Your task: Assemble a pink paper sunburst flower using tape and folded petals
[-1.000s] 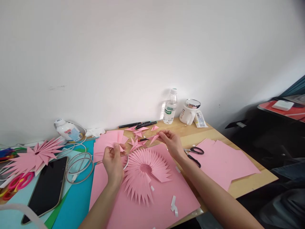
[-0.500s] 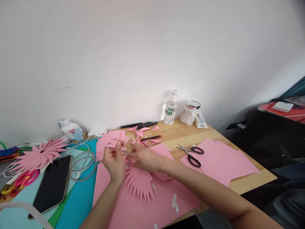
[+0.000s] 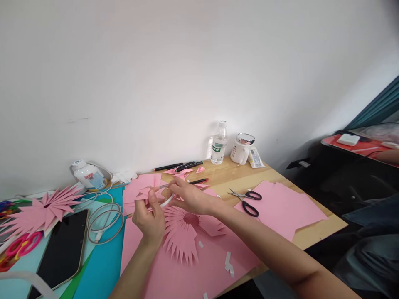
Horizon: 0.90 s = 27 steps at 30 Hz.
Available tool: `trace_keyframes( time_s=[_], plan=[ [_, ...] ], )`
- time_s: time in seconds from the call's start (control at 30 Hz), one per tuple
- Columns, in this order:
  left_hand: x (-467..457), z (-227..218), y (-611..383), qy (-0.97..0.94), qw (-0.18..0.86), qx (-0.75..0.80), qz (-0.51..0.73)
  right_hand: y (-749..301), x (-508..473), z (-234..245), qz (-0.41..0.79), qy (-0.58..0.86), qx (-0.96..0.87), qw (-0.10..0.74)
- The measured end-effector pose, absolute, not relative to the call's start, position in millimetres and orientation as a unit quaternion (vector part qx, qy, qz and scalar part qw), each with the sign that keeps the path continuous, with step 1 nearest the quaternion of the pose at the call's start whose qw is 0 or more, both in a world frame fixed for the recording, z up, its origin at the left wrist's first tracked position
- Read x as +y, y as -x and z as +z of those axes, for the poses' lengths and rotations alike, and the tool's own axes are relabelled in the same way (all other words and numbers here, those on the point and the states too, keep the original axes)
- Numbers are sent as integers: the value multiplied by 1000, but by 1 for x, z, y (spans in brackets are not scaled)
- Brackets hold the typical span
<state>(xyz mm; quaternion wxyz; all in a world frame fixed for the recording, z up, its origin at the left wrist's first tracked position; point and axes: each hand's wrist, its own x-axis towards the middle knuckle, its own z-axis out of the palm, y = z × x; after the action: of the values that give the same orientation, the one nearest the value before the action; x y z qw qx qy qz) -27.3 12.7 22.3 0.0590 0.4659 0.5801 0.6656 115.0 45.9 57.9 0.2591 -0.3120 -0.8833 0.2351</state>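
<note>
Rosette (image 3: 182, 238) of pleated pink paper; just above it left hand (image 3: 151, 220) pinches pointed folded petal (image 3: 141, 194), tip leftward; right hand (image 3: 191, 198) pinches tape ring (image 3: 167, 202).

A small pink folded piece (image 3: 144, 193) is sitting pinched in the fingertips of the left hand (image 3: 151, 218), lifted up, its pointed end aiming toward 10 o'clock. A thin white tape ring (image 3: 167, 201) is standing on edge at 3 o'clock of the piece, between the two hands. The right hand (image 3: 191, 198) is reaching in from 3 o'clock and pinching the ring's upper rim. A pink pleated fan (image 3: 182, 238) is lying flat at 6 o'clock of both hands, its long pointed folds spreading toward 6 o'clock.
</note>
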Motion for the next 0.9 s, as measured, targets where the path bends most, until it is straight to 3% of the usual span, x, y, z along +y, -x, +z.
trace_keyframes(
  time_s=[0.3,0.4,0.63,0.9],
  plan=[
    [9,16,19,-528,54,577,621,-111,39,44,376,291,-722,502],
    [9,16,19,-524,35,577,625,-101,35,40,423,304,-665,535],
    [11,13,20,-522,5,590,616,-98,26,45,372,357,-688,511],
    [13,20,20,-431,53,628,646,-112,-13,57,28,362,-871,332]
  ],
)
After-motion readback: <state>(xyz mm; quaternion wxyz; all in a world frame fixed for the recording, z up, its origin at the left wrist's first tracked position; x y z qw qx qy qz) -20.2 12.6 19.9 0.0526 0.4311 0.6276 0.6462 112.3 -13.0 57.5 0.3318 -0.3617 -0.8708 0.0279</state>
